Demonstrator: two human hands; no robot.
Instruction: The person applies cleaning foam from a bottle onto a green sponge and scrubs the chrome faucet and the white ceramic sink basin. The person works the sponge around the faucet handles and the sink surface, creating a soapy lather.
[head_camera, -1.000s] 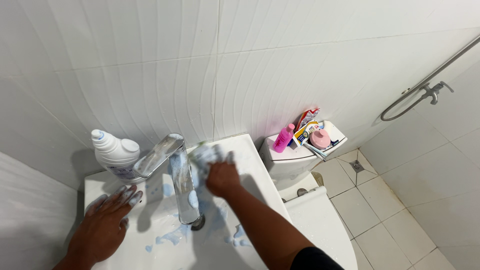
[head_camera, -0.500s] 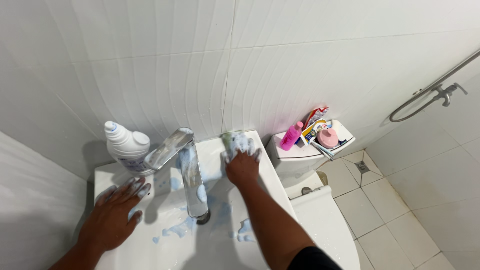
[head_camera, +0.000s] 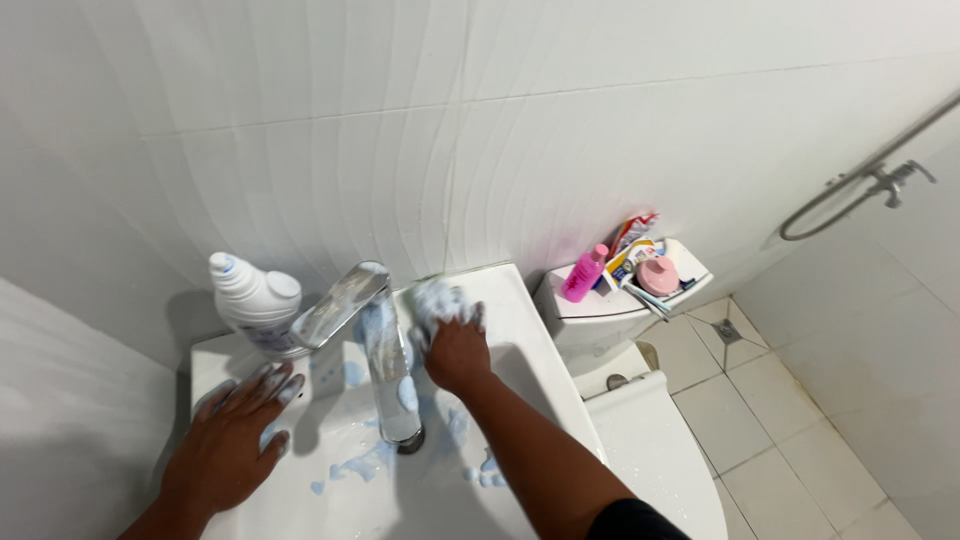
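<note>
Head view, looking down on a white washbasin set against a white tiled wall. At far left, the left hand lay palm down with fingers spread on the wet basin ledge, holding nothing; its fingertips carried pale blue foam. Just beyond those fingertips, toward the wall, stood a white cleaner bottle with a blue-tipped cap. Between the two hands rose the chrome faucet, its spout running from the back ledge out over the bowl, its long axis pointing toward the viewer; blue-white foam patches lay on the basin near its outlet. To the right of the faucet, the right hand was closed over a foamy white scrubbing cloth, pressed onto the rear ledge of the basin. The cloth protruded from the grip on the wall side, so the back corner lay directly ahead of the knuckles, and the right hand was the nearer to it. Farther right stood a toilet cistern bearing a pink bottle and a tray of toiletries; a shower hose hung at the far right.
</note>
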